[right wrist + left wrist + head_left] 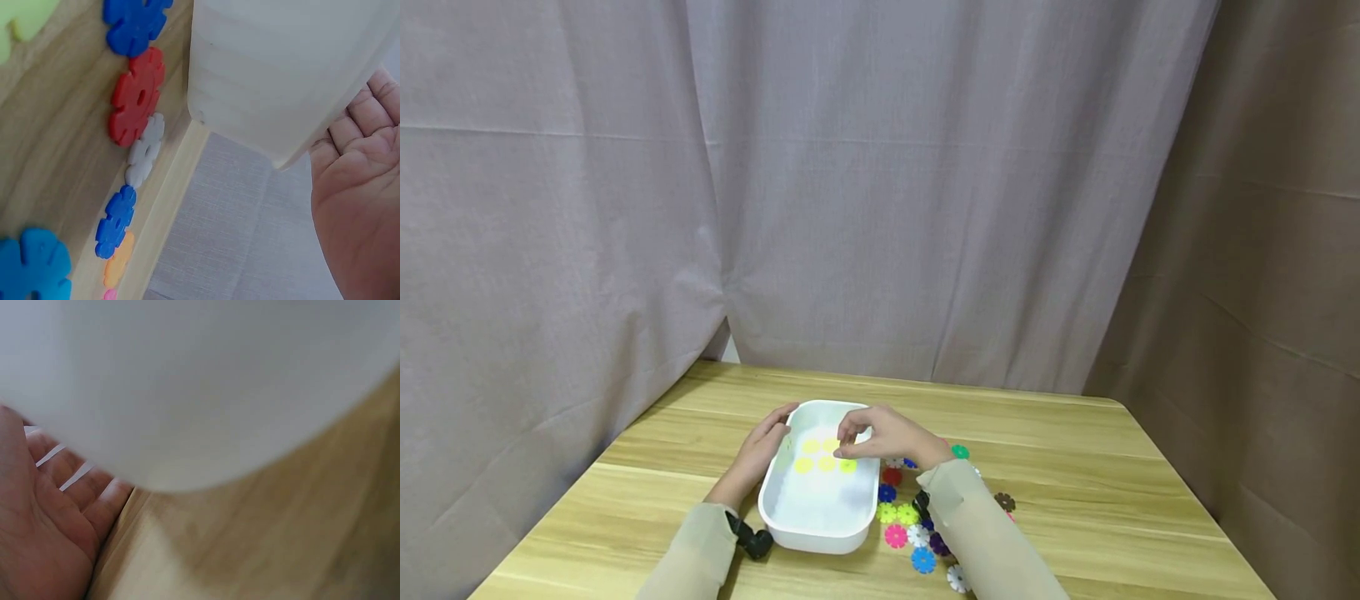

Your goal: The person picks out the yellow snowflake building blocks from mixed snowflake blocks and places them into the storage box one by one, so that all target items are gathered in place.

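A white plastic tray [820, 537] stands on the table with several yellow flower-shaped plastic discs [803, 465] lying on its floor. My left hand [758, 457] holds the tray's left side, thumb at the rim and fingers along the outer wall; the left wrist view shows that wall close up. Over the tray's right part hovers my right hand [880, 435], its fingers bent and thumb and index tips slightly apart near the yellow discs. No disc shows clearly between those fingertips. In the right wrist view the tray's wall hides the right fingertips.
Loose flower discs lie right of the tray, among them a red disc [137, 97], a pink disc [896, 536], a light blue disc [923, 560] and a brown disc [1004, 502]. My right forearm covers some of them. Grey curtains [887, 208] hang behind the wooden table [1112, 500].
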{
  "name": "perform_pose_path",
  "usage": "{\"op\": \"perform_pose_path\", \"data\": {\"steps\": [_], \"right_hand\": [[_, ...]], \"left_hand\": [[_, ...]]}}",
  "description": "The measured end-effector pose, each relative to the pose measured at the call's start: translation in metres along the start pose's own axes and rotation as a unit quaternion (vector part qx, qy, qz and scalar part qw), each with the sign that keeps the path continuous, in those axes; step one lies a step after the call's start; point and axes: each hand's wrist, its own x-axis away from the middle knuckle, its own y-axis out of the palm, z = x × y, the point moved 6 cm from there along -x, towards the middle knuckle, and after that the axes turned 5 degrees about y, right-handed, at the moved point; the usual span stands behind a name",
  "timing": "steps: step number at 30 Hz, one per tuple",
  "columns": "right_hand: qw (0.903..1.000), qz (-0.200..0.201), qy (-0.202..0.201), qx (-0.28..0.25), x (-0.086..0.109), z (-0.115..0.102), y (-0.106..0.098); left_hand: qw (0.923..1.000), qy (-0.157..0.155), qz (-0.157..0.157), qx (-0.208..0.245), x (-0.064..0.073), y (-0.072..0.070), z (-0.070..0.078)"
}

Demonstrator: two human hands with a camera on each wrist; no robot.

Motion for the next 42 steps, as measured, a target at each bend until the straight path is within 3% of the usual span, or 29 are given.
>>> {"op": "perform_pose_path", "data": {"steps": [16,23,30,42], "right_hand": [[0.999,0.025,-0.036,0.006,0.011,-0.006,-0.009],[0.9992,0.032,-0.024,0.007,0.017,-0.005,-0.016],[0.999,0.037,-0.022,0.01,0.028,-0.004,-0.019],[0.9974,0.066,-0.027,-0.001,0.052,0.008,-0.028]], "left_hand": [[1.0,0.01,-0.001,0.0,0.0,0.001,0.002],[0.9999,0.012,-0.002,0.005,0.0,0.0,0.002],[1.0,-0.006,0.005,0.005,0.0,0.0,-0.001],[1.0,0.004,-0.001,0.002,-0.001,-0.001,-0.002]]}}
